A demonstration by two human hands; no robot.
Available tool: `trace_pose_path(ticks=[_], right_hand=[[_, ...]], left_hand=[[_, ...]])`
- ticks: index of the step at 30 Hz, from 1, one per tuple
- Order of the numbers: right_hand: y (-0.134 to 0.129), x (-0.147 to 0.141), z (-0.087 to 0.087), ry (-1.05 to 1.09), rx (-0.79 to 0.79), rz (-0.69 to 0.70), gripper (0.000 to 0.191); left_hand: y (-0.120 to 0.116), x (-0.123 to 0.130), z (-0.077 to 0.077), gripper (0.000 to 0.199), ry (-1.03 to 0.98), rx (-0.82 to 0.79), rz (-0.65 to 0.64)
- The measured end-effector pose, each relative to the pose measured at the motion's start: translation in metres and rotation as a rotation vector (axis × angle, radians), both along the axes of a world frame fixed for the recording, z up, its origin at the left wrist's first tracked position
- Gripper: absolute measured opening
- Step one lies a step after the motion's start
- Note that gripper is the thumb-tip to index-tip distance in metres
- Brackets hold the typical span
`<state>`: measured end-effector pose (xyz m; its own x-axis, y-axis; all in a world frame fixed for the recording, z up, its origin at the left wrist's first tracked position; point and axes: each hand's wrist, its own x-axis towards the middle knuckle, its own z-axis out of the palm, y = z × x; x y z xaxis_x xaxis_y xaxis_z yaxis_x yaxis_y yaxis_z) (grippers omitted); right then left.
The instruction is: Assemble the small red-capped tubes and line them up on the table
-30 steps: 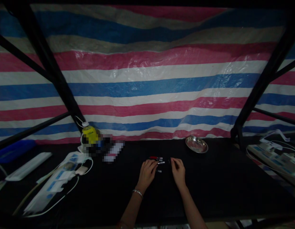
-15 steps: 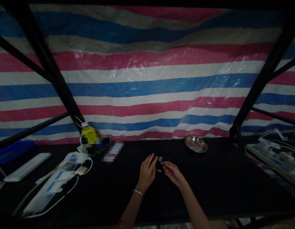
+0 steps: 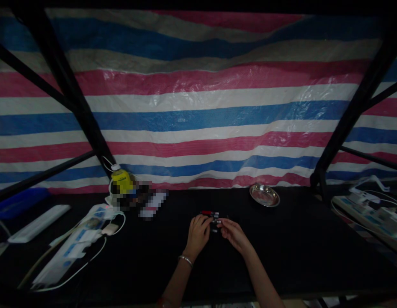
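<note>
Several small dark cylinders with silvery ends lie on the black table between my hands. The farthest one is a red cylinder (image 3: 207, 212) with a silvery right end. My left hand (image 3: 198, 233) has its fingers bent together at the left end of a small cylinder (image 3: 215, 221). At that cylinder's right end, the thumb and fingertips of my right hand (image 3: 233, 234) are pinched. Another dark piece (image 3: 214, 231) shows just nearer, beside my left hand. Its left part is hidden.
A round metal dish (image 3: 264, 195) stands at the back right. On the left are a power strip (image 3: 73, 244) with cables, a yellow bottle (image 3: 122, 180), a white bar (image 3: 39, 223) and a blue tray (image 3: 20, 203). More plugs and cables (image 3: 374, 209) lie far right.
My left hand's fingers have drawn back from the red cylinder and closed on the small cylinder by my right fingertips. The red cylinder now shows more fully. My right hand has barely moved.
</note>
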<state>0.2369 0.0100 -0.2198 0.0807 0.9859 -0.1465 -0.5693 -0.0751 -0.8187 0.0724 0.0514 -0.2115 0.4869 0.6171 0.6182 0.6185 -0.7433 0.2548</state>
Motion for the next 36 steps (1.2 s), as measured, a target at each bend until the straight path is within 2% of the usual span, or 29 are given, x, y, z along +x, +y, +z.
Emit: trace_pose_path(ticks=[3, 9, 13, 19, 23, 32, 36], right_hand=[[0.004, 0.002, -0.004, -0.140, 0.063, -0.120, 0.043], [0.002, 0.007, -0.015, -0.652, 0.173, -0.541, 0.040], [0.000, 0.009, -0.022, -0.857, 0.170, -0.630, 0.031], [0.003, 0.013, -0.033, -0.972, 0.114, -0.651, 0.033], [0.004, 0.013, -0.035, -0.994, 0.140, -0.668, 0.034], [0.000, 0.012, -0.026, -1.095, 0.190, -0.637, 0.026], [-0.003, 0.006, -0.018, -1.268, 0.255, -0.532, 0.027]], left_hand=[[0.000, 0.001, 0.002, 0.033, -0.018, -0.060, 0.023], [0.000, 0.002, 0.003, 0.031, 0.007, -0.115, 0.027], [0.001, 0.003, 0.002, 0.029, -0.005, -0.137, 0.037], [-0.001, 0.004, 0.005, 0.020, -0.002, -0.137, 0.054], [-0.003, 0.005, 0.008, 0.017, -0.001, -0.136, 0.060], [-0.003, 0.002, 0.008, 0.024, 0.007, -0.162, 0.002], [-0.005, 0.002, 0.009, 0.027, 0.018, -0.186, -0.029]])
